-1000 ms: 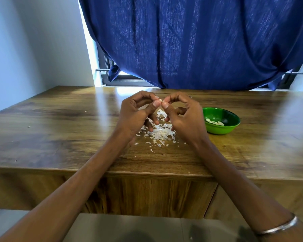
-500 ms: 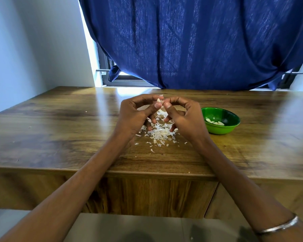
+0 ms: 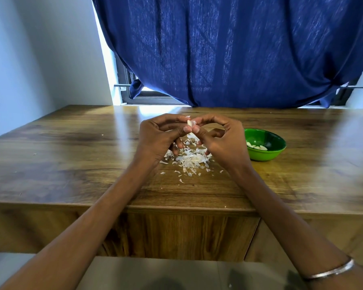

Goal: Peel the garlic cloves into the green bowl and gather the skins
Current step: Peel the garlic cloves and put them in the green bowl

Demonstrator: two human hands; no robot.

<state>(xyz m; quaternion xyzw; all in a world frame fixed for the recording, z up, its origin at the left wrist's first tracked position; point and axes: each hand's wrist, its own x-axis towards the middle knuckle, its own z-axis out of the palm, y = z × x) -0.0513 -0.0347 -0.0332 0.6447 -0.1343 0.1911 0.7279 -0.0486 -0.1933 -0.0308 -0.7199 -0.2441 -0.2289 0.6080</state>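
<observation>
Both hands meet above the middle of the wooden table [image 3: 71,160]. My left hand [image 3: 157,137] and my right hand [image 3: 222,141] pinch one white garlic clove [image 3: 190,123] between thumbs and forefingers, with a strip of skin hanging below it. Under the hands lies a heap of white garlic skins [image 3: 190,159], with small flakes scattered toward me. The green bowl [image 3: 264,146] sits just right of my right hand and holds several peeled cloves [image 3: 257,146].
A dark blue curtain [image 3: 239,49] hangs behind the table's far edge, over a window frame [image 3: 134,95]. A white wall stands at the left. The table's front edge runs across near my forearms. A metal bangle [image 3: 329,271] circles my right wrist.
The hands have stayed over the heap while their fingertips worked at the clove. The clove now shows more plainly between the fingertips, with skin trailing below it.
</observation>
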